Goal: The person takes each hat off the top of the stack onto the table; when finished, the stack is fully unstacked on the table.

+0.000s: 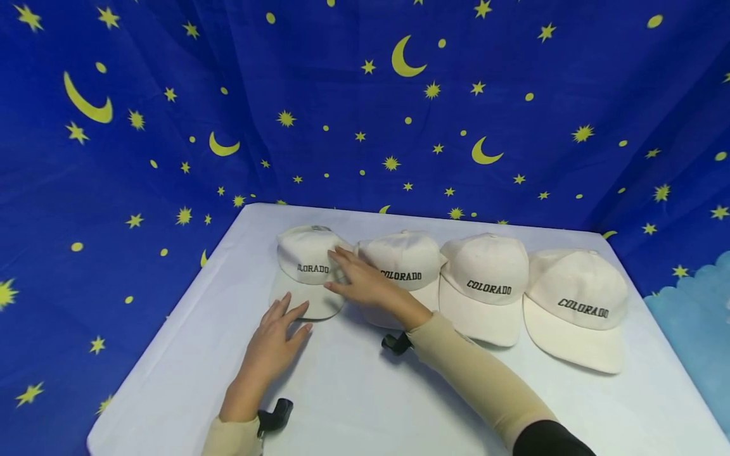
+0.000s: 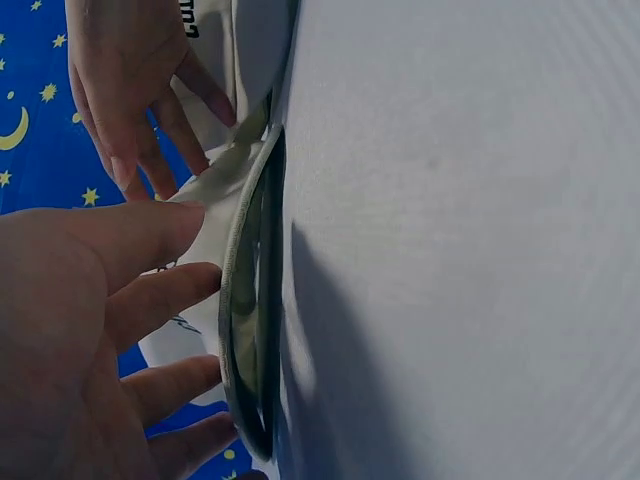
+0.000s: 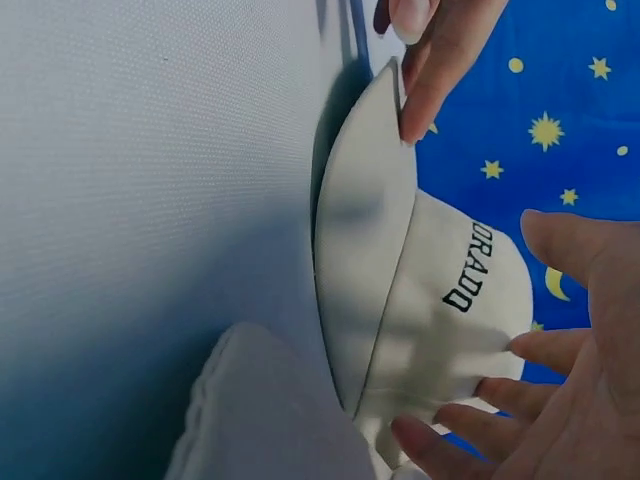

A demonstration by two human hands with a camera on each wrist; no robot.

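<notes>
At the left end of a row of cream baseball caps sits a cap [image 1: 302,253] with dark COLORADO lettering, its brim towards me. My left hand [image 1: 272,342] has its fingers spread at the brim's left front; in the left wrist view the fingertips meet the brim edge [image 2: 240,300]. My right hand [image 1: 362,278] reaches across from the right, fingers extended along the right side of the crown. The right wrist view shows these fingers [image 3: 520,400] beside the crown [image 3: 450,290]. Neither hand is curled round the cap.
Three more COLORADO caps stand to the right: one [image 1: 399,250] partly behind my right forearm, a middle one [image 1: 485,266], and one [image 1: 576,288] at the far right. They rest on a white-covered table [image 1: 353,399]. A blue star-and-moon curtain [image 1: 342,82] hangs behind.
</notes>
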